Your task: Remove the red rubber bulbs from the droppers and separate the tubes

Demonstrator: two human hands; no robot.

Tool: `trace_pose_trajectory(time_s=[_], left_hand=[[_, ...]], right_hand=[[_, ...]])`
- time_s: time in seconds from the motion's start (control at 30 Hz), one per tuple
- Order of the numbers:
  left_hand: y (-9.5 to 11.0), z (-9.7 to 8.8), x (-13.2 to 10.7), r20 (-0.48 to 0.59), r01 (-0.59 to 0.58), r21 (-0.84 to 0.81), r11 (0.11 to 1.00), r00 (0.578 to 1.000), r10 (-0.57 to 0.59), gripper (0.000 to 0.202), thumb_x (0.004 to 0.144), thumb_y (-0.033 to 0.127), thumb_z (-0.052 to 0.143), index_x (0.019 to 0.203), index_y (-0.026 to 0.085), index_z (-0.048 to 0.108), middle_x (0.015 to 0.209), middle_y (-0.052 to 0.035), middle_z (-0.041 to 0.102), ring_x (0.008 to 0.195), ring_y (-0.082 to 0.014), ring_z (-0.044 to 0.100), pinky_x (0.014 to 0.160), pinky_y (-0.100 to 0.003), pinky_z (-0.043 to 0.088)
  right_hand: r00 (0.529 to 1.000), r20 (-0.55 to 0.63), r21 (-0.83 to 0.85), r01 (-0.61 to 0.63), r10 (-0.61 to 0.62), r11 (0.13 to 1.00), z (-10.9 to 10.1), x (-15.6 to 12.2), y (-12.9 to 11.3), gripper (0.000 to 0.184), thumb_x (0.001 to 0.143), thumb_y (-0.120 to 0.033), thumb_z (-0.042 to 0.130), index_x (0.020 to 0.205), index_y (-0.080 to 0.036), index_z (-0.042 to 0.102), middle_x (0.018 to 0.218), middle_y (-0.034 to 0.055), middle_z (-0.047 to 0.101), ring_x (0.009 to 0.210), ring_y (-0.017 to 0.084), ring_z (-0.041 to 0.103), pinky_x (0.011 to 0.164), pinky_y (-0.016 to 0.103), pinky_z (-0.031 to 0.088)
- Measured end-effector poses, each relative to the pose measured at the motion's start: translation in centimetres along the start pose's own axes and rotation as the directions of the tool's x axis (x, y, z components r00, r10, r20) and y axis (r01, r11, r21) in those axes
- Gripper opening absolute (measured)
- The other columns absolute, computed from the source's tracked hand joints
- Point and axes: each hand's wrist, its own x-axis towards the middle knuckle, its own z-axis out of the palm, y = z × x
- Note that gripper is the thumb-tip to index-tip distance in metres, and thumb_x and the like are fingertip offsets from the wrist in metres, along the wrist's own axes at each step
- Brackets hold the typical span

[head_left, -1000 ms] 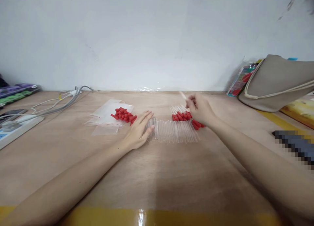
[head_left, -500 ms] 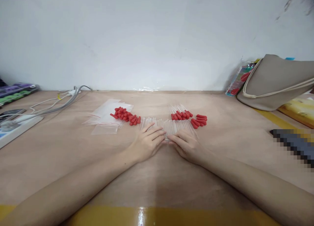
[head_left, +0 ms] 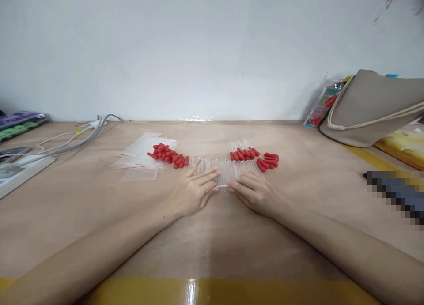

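Note:
A row of clear thin tubes [head_left: 223, 168] lies side by side on the table, pointing away from me. My left hand [head_left: 195, 188] rests on the left part of the row with its fingers spread. On the right part lies my right hand [head_left: 253, 190], its fingers stretched out over the tubes near their close ends. Its thumb is mostly hidden. Behind the row, several red-ended thin sticks [head_left: 244, 153] sit together. Loose red caps [head_left: 269, 162] are just right of them, and a larger pile of red caps [head_left: 167, 155] is at the left.
Clear plastic bags [head_left: 139, 175] lie under and beside the red pile. A power strip [head_left: 26, 172] with cables [head_left: 89, 141] is at far left. A grey-beige bag [head_left: 374, 111], a yellow packet [head_left: 402, 148] and a blurred dark object [head_left: 397, 197] are on the right.
My left hand has shifted slightly left and its fingers have spread wider, showing more of the tubes. My right hand stays nearly in place.

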Motion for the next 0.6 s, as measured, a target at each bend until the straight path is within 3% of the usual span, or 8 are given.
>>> trace_pose_trajectory(time_s=[0.23,0.3,0.37,0.47,0.53,0.6], left_hand=[[-0.6,-0.2,-0.3,0.013,0.001,0.018,1.000,1.000,-0.002,0.016,0.088,0.018,0.046,0.087,0.014,0.062,0.111,-0.0072,0.064,0.109,-0.0195,0.056,0.109,-0.050,0.021],[-1.7,-0.4,-0.7,-0.014,0.058,0.047,0.997,0.998,-0.057,0.016,0.087,0.018,0.046,0.091,0.014,0.061,0.110,-0.0077,0.064,0.107,-0.0206,0.057,0.107,-0.050,0.027],[-2.8,-0.7,-0.9,-0.034,0.131,0.075,0.989,0.991,-0.128,0.017,0.088,0.020,0.046,0.094,0.015,0.061,0.109,-0.0072,0.065,0.105,-0.0210,0.058,0.102,-0.047,0.035],[-3.5,-1.0,-0.6,0.009,0.233,0.094,0.968,0.972,-0.235,0.019,0.089,0.025,0.043,0.092,0.017,0.061,0.101,-0.0049,0.065,0.092,-0.0183,0.061,0.081,-0.034,0.049],[-3.5,-1.0,-0.2,0.041,0.283,0.120,0.951,0.956,-0.290,0.022,0.090,0.027,0.040,0.093,0.018,0.061,0.089,-0.0043,0.064,0.077,-0.0155,0.061,0.063,-0.025,0.049],[-3.4,-0.6,0.1,0.051,0.291,0.151,0.945,0.952,-0.301,0.025,0.090,0.022,0.037,0.101,0.017,0.059,0.084,-0.0046,0.060,0.070,-0.0141,0.058,0.055,-0.023,0.046]], right_hand=[[0.992,-0.033,-0.008,0.123,-0.124,0.992,-1.7,-0.1,0.9,0.021,0.085,-0.010,0.046,0.103,-0.013,0.056,0.078,0.0063,0.063,0.072,0.015,0.053,0.066,0.030,0.043],[0.993,-0.108,0.003,0.058,-0.057,0.998,-2.3,-0.3,1.8,0.020,0.084,-0.009,0.047,0.101,-0.015,0.057,0.080,0.0063,0.065,0.073,0.015,0.055,0.066,0.030,0.044],[0.977,-0.176,0.008,-0.123,0.123,0.992,-2.8,-0.6,3.0,0.018,0.083,-0.013,0.052,0.098,-0.018,0.059,0.077,0.0047,0.065,0.071,0.015,0.056,0.067,0.030,0.044],[0.869,-0.182,0.036,-0.461,0.459,0.887,-3.3,-0.8,5.3,0.020,0.080,-0.028,0.059,0.098,-0.020,0.060,0.074,0.0032,0.065,0.067,0.015,0.058,0.065,0.030,0.044],[0.740,-0.157,0.097,-0.648,0.654,0.756,-3.6,-1.0,7.1,0.027,0.076,-0.037,0.061,0.096,-0.018,0.058,0.076,0.0040,0.065,0.063,0.015,0.057,0.058,0.028,0.044],[0.644,-0.100,0.136,-0.746,0.758,0.652,-3.9,-1.4,9.0,0.027,0.074,-0.042,0.061,0.086,-0.018,0.059,0.075,0.0041,0.064,0.059,0.014,0.055,0.055,0.027,0.043]])
